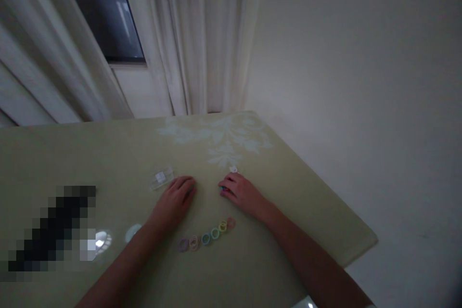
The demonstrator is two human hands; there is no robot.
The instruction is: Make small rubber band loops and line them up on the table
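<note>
A row of small coloured rings [206, 234] lies on the near side of both hands, running from purple at the left through peach, blue, green and yellow to coral at the right. The right hand [238, 188] is curled narrow over the table, its fingertips closed on small multicoloured pieces [223, 189], with a small white piece [233, 169] just beyond it. The left hand [178, 192] rests with bent fingers beside a clear plastic case [160, 178]; whether it holds anything, I cannot tell. The table [296, 192] has a pale green top with a white floral pattern [227, 130] near its far edge. Behind stand light curtains [191, 33], a dark window [104, 9] and, rightward, a plain pale wall [342, 57]
</note>
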